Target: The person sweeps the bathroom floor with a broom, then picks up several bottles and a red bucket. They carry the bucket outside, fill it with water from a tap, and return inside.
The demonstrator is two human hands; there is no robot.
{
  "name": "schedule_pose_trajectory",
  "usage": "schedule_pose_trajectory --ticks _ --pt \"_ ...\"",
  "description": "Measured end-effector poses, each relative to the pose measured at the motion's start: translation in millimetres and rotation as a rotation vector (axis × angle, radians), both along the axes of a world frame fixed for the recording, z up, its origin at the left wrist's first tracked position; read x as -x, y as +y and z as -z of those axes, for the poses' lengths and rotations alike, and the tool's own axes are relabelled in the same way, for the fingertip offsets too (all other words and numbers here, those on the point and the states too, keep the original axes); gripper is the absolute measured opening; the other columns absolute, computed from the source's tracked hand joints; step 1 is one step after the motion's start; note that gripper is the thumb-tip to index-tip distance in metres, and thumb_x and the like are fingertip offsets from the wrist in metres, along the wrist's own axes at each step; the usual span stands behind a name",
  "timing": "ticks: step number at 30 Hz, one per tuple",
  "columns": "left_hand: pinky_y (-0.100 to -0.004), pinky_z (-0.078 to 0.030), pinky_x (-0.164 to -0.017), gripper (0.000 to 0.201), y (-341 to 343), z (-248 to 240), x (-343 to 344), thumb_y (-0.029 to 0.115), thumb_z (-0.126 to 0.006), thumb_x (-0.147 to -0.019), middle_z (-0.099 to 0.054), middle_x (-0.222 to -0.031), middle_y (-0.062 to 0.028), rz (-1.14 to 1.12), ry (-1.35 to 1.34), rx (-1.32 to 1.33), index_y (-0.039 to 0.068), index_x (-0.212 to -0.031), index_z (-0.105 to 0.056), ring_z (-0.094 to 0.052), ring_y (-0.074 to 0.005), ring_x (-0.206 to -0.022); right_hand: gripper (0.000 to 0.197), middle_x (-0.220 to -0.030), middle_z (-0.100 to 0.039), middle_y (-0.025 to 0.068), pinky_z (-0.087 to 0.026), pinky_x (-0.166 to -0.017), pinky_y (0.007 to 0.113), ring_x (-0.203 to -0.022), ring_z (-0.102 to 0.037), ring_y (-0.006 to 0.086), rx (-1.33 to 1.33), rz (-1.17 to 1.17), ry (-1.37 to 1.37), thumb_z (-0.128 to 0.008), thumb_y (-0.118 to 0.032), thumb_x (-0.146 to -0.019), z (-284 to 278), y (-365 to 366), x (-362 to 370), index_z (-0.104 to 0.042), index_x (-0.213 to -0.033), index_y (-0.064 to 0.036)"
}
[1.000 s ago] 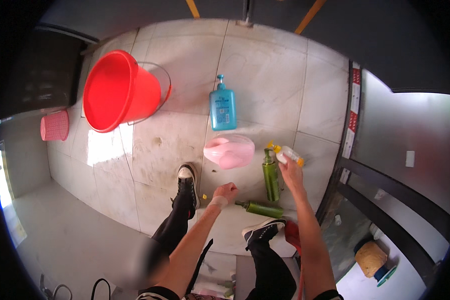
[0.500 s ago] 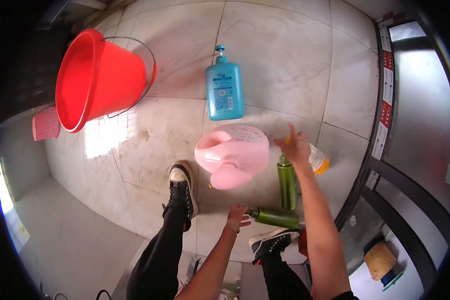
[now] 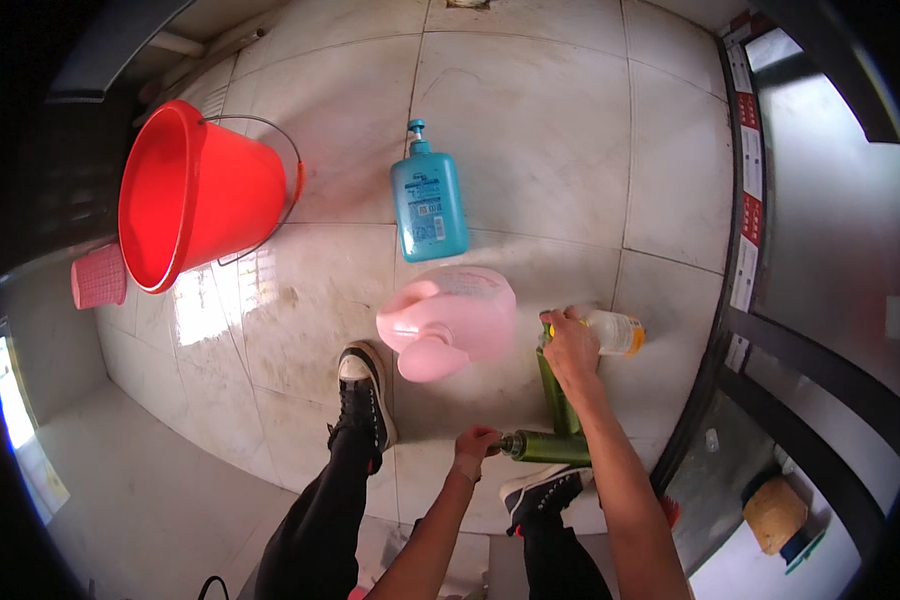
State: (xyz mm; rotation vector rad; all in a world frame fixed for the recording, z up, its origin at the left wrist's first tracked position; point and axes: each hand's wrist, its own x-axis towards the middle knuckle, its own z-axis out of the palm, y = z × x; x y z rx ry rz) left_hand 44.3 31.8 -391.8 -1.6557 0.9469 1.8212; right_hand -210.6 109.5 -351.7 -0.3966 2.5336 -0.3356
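head-worn fisheye — downward over both hands [image 3: 573,350]

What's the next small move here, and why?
I'd probably firm up the left hand on the pump end of the lower green bottle before lifting: only the fingers are at that end, and the body lies on the floor. The right hand is at the top of the upper green bottle.
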Motion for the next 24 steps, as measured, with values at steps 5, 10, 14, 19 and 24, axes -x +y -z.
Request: schedule_pose_trajectory --ticks 5,10,14,19,24 --pt "-0.026 -0.05 -0.057 0.023 -16.2 -61.5 35.0 0.004 -0.064 -0.071 -0.056 -0.08 -0.0041 0.116 0.181 0.104 0.004 -0.092 -0.054 -0.056 -0.0132 -0.071 0.043 -0.083 -0.057 0.0076 -0.047 -0.061 0.038 -0.072 -0.059 0.0279 -0.237 -0.042 -0.021 -0.064 -0.027 -0.074 -9.1 3.4 -3.3 -0.051 -0.109 -0.007" --pt "-0.0232 -0.046 -0.055 0.026 -32.9 -80.0 57.2 0.003 -0.062 -0.072 -0.056 -0.081 -0.0036 0.256 0.282 0.192 0.004 -0.096 -0.053 -0.054 -0.0109 -0.07 0.057 -0.081 -0.061 0.0079 -0.046 -0.057 0.041 -0.07 -0.061 0.0263 -0.291 0.1 0.108 -0.062 -0.045 -0.073 13.8 -1.2 2.3 -0.046 -0.115 -0.0101" --pt "-0.0209 -0.043 -0.052 0.031 -44.7 -89.5 74.5 0.004 -0.061 -0.074 -0.058 -0.082 -0.0026 0.302 0.372 0.297 0.005 -0.103 -0.051 -0.053 -0.0081 -0.068 0.048 -0.079 -0.062 0.009 -0.046 -0.057 0.04 -0.069 -0.061 0.0263 -0.351 0.101 -0.026 -0.059 -0.049 -0.074 12.6 -9.8 16.9 -0.058 -0.099 -0.0076" --pt "-0.019 -0.041 -0.051 0.04 -41.2 -115.1 92.7 0.007 -0.062 -0.075 -0.061 -0.082 -0.0008 0.476 0.399 0.313 0.006 -0.112 -0.048 -0.051 -0.0043 -0.065 0.039 -0.086 -0.061 0.0066 -0.046 -0.064 0.039 -0.076 -0.061 0.023 -0.47 0.035 -0.225 -0.056 -0.046 -0.076 26.3 4.8 2.1 -0.066 -0.082 -0.0087" --pt "-0.0189 -0.042 -0.051 0.04 -33.2 -121.9 93.4 0.01 -0.065 -0.073 -0.058 -0.078 0.0014 0.46 0.444 0.28 0.006 -0.11 -0.05 -0.051 -0.0044 -0.065 0.035 -0.084 -0.06 0.0087 -0.047 -0.066 0.039 -0.078 -0.059 0.027 -0.403 0.055 -0.166 -0.058 -0.042 -0.074 -17.9 31.1 -7.9 -0.065 -0.081 -0.008"
